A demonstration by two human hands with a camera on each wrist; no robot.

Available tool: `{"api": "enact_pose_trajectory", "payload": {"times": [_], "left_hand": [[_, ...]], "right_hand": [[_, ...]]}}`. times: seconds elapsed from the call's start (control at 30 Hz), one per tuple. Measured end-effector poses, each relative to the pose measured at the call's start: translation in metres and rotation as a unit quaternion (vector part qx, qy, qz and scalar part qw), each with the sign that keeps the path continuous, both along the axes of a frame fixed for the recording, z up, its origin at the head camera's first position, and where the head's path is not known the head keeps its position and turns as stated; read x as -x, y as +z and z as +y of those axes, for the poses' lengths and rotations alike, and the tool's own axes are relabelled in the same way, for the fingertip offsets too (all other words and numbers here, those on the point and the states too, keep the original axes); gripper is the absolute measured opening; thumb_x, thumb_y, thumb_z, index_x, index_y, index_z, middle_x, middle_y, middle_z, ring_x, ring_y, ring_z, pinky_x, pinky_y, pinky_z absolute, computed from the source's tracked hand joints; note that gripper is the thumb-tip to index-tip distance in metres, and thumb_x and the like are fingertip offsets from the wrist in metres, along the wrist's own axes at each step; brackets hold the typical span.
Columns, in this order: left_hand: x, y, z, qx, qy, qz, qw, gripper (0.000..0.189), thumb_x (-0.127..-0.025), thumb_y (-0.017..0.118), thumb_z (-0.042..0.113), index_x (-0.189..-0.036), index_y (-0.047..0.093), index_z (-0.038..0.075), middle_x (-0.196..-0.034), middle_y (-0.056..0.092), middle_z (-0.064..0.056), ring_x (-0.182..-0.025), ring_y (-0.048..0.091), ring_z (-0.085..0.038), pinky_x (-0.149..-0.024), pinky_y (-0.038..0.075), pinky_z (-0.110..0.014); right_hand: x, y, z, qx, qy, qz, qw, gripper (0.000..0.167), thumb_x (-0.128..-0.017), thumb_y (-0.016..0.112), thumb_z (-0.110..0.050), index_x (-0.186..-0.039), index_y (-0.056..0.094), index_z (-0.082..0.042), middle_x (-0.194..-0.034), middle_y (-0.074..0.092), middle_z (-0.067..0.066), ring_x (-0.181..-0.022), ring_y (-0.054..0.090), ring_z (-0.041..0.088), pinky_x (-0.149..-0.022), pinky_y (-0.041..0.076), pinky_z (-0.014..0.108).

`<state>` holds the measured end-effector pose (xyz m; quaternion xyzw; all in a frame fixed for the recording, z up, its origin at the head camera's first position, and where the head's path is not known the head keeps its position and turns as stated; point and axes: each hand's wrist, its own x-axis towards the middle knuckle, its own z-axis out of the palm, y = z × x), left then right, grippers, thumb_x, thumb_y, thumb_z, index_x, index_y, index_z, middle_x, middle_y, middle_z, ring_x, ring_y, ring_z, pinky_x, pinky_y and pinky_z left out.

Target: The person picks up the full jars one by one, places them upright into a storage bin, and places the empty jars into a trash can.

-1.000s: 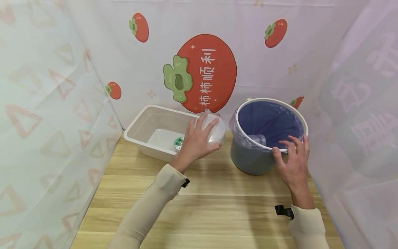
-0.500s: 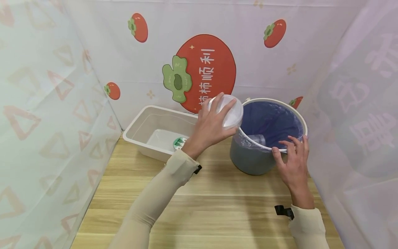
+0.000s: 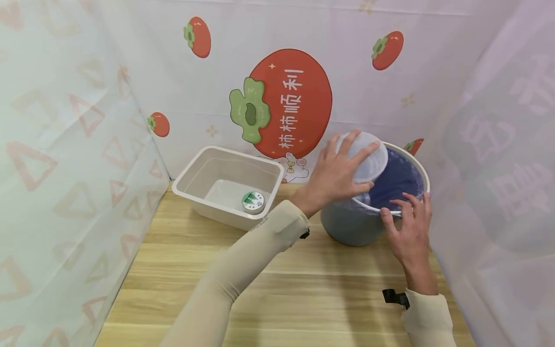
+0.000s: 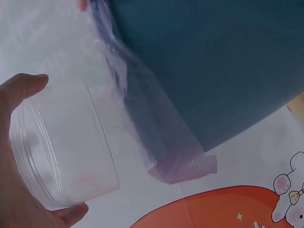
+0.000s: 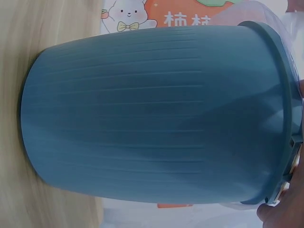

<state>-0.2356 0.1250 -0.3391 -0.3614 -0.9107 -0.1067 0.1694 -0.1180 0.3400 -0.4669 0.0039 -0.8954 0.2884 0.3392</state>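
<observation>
My left hand (image 3: 334, 176) grips a clear round plastic jar (image 3: 369, 161) from the side, fingers spread over its pale end. The jar is tilted above the near left part of a grey-blue trash can (image 3: 347, 225). In the left wrist view the transparent jar (image 4: 78, 147) lies between thumb and fingers, apart from the can's liner. A translucent purplish bag (image 3: 396, 176) lines the can and folds over its rim. My right hand (image 3: 409, 236) holds the can's near right rim, thumb outside and fingers over the top. Part of a clear plastic item (image 3: 365, 198) shows inside the can.
A beige rectangular basin (image 3: 212, 212) stands left of the can on the wooden table (image 3: 277, 299). In its right corner lies a small round container (image 3: 253, 202) with a green and white label. Printed cloth walls (image 3: 360, 96) enclose the back and both sides.
My left hand has carried the jar from beside the basin rightwards to over the can. The basin and its labelled container are now uncovered. My right hand stays at the rim.
</observation>
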Motion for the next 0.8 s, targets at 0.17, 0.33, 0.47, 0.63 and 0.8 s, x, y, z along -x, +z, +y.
{"api": "enact_pose_trajectory", "payload": {"times": [0.17, 0.33, 0.47, 0.63, 0.8], "left_hand": [[0.000, -0.010, 0.016, 0.012, -0.015, -0.021, 0.9996, 0.091, -0.093, 0.069, 0.074, -0.171, 0.030, 0.046, -0.183, 0.014, -0.002, -0.163, 0.024, -0.035, -0.123, 0.042, -0.051], [0.001, -0.026, 0.028, 0.010, -0.037, -0.045, 0.9982, 0.090, -0.093, 0.070, 0.073, -0.170, 0.032, 0.046, -0.184, 0.013, 0.000, -0.163, 0.024, -0.034, -0.125, 0.040, -0.053], [0.003, -0.042, 0.033, 0.004, -0.045, -0.065, 0.9968, 0.088, -0.094, 0.071, 0.071, -0.169, 0.033, 0.046, -0.183, 0.015, 0.000, -0.162, 0.027, -0.034, -0.124, 0.042, -0.052], [0.005, -0.054, 0.037, 0.000, -0.036, -0.086, 0.9957, 0.086, -0.094, 0.071, 0.071, -0.169, 0.036, 0.045, -0.182, 0.019, -0.001, -0.160, 0.030, -0.036, -0.120, 0.047, -0.052], [0.008, -0.056, 0.037, 0.013, -0.030, -0.116, 0.9927, 0.083, -0.096, 0.068, 0.073, -0.168, 0.037, 0.046, -0.181, 0.023, -0.001, -0.158, 0.032, -0.036, -0.118, 0.049, -0.050]], "right_hand": [[-0.001, 0.001, 0.001, -0.003, -0.005, -0.021, 0.9998, 0.066, -0.110, 0.056, -0.054, -0.127, 0.065, 0.009, -0.156, 0.046, 0.032, -0.167, 0.010, 0.050, -0.133, 0.011, 0.071], [-0.002, 0.000, 0.001, -0.001, -0.007, -0.020, 0.9998, 0.066, -0.111, 0.056, -0.053, -0.125, 0.065, 0.010, -0.155, 0.046, 0.033, -0.167, 0.010, 0.051, -0.133, 0.010, 0.072], [-0.002, -0.001, 0.000, -0.002, -0.006, -0.019, 0.9998, 0.065, -0.111, 0.055, -0.053, -0.125, 0.065, 0.010, -0.155, 0.046, 0.034, -0.166, 0.011, 0.053, -0.133, 0.010, 0.072], [-0.002, -0.002, -0.001, -0.003, -0.004, -0.017, 0.9998, 0.063, -0.111, 0.056, -0.050, -0.125, 0.065, 0.010, -0.156, 0.046, 0.033, -0.166, 0.011, 0.053, -0.133, 0.010, 0.072], [-0.001, -0.001, 0.000, -0.003, 0.002, -0.002, 1.0000, 0.062, -0.111, 0.057, -0.049, -0.123, 0.066, 0.011, -0.153, 0.048, 0.034, -0.165, 0.013, 0.055, -0.133, 0.009, 0.071]]}}
